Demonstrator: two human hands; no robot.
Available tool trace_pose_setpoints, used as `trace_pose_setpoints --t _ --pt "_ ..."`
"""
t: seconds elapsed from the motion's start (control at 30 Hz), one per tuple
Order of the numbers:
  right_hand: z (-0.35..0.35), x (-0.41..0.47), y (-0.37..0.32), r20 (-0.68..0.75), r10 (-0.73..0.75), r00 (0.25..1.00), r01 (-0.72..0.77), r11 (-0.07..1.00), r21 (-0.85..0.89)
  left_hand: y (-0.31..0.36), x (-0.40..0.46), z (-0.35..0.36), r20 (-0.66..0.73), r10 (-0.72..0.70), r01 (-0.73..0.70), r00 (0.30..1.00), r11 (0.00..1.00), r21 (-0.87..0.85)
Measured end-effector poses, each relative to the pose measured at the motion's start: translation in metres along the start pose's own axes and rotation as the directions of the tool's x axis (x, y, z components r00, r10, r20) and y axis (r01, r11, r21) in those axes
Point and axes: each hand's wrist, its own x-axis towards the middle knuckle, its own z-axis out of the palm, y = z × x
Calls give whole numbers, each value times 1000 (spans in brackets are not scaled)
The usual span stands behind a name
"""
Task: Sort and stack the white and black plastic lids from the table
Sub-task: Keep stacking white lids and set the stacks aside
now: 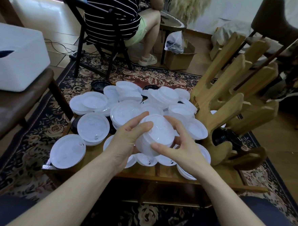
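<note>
Both hands are up over the middle of the low wooden surface (167, 174), wrapped round a short stack of white lids (153, 136) held tilted above the pile. The left hand (127, 139) cups the stack's left side, fingers curled over its top edge and thumb underneath. The right hand (179, 146) holds the right side, fingers spread across the upper rim and thumb pressing the near edge.

Below and around them the surface is heaped with loose white lids (127, 111), some nested in small piles, others lying singly. One large white lid (68, 151) sits at the near left corner, partly over the edge, with another (93, 126) just beyond it. A few black lids (100, 85) peek out at the far side of the heap, and more black ones (226, 136) sit at the right, tucked among the prongs of a wooden rack (233, 104) standing on the right end of the surface.

Past the table, a person in a striped top (113, 13) sits on a dark chair on the patterned rug (37, 131). A white box (16, 57) rests on a seat at the left.
</note>
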Motion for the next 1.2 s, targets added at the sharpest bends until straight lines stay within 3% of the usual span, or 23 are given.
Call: trace_pose_setpoints --t 0.17,0.3,0.43,0.5,0.57,0.73,0.87,1.03,1.13,1.2 --pt "8 -2 6 -31 46 998 -48 994 -99 -7 1 -1 -11 -27 27 1000 999 17" --pt "-5 3 1 37 53 998 -49 993 -111 -5 2 -6 52 -25 24 998 999 25" --pt "-38 25 2 -235 15 972 -62 979 -194 -1 4 -7 63 6 -6 998 1000 5" --pt "-53 40 12 -318 -45 947 -91 911 -401 1 6 -8 46 4 -3 999 1000 -20" --pt "-60 53 26 -306 -50 951 -136 820 -555 3 6 -9 27 -7 9 1000 999 -46" --pt "-57 67 43 -337 -76 938 -192 696 -692 5 5 -13 6 -30 30 1000 999 -44" --pt "-53 65 43 -367 -146 919 -162 708 -687 4 5 -11 9 -48 49 999 999 -19" --pt "-57 54 25 -490 -159 857 -121 862 -492 4 4 -10 14 -73 73 997 997 -1" --pt "-57 38 3 -570 -209 795 6 941 -337 4 5 -9 9 -92 92 996 996 -7" --pt "-53 26 -8 -554 -251 794 120 958 -261 4 4 -9 5 -96 96 995 995 -18"
